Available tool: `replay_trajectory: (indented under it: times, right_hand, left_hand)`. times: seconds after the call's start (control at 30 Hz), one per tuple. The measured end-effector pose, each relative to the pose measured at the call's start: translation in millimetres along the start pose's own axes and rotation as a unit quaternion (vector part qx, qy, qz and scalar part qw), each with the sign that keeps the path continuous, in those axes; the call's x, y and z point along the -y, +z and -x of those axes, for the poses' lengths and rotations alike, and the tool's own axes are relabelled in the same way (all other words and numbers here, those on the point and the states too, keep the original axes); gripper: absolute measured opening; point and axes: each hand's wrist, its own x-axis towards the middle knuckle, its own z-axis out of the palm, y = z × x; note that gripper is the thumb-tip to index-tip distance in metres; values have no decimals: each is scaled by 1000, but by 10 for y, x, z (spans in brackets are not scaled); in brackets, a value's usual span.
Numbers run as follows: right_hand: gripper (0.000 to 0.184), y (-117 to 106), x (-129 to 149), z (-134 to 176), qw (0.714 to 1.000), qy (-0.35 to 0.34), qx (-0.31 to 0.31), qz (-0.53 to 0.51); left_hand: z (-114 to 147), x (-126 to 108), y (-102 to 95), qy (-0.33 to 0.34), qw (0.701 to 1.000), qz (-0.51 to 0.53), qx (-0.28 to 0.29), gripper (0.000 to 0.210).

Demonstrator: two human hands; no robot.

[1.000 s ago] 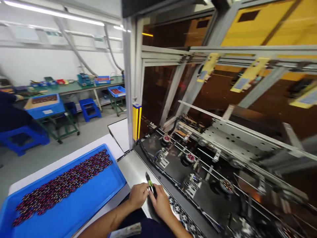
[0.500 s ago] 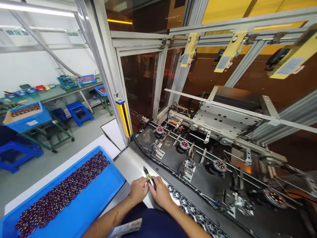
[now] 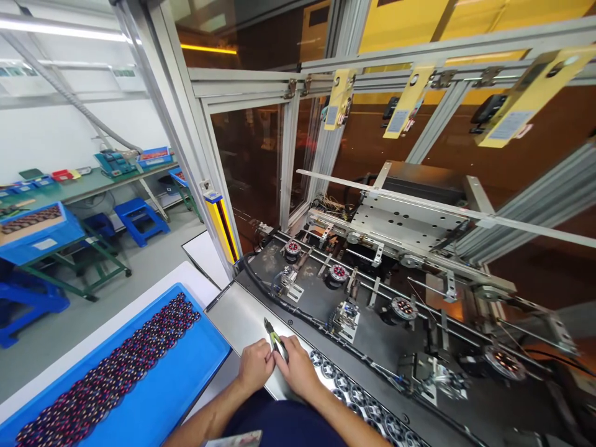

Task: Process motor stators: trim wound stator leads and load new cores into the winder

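Observation:
A pair of pliers (image 3: pixel 273 335) with green and black handles points away from me, its dark jaws over the bare metal ledge (image 3: pixel 237 307). My right hand (image 3: pixel 298 369) is closed around the handles. Close against it is my left hand (image 3: pixel 254 367), fingers curled into a pinch beside the handles. Whatever lies between the left fingertips is hidden. Just right of my right hand, several round metal parts (image 3: pixel 356 394) with dark rims lie in rows along the ledge.
A blue tray (image 3: pixel 186 366) to my left carries many overlapping dark round parts (image 3: pixel 116 372) with red dots. Ahead, a dark machine deck (image 3: pixel 307 298) bears rods, clamps and several round stations (image 3: pixel 337 273). A yellow light-curtain post (image 3: pixel 222 228) stands at the machine's left corner.
My view has turned slightly right, so the surroundings sit further left. Both hands stay together at the pliers, which remain in the right hand.

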Motion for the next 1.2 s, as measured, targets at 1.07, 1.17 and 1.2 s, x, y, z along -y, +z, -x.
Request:
replay_trajectory:
  times: [1.07, 1.17, 1.2]
  right_hand:
    - [51, -348, 598, -247, 862, 155, 122, -467]
    - [57, -454, 952, -489, 802, 151, 118, -566]
    - [55, -471, 1060, -616, 786, 150, 106, -591]
  left_hand:
    - [77, 25, 74, 12, 999, 8, -33, 23]
    - [97, 36, 70, 12, 999, 6, -37, 26]
    - [97, 35, 65, 15, 999, 5, -39, 26]
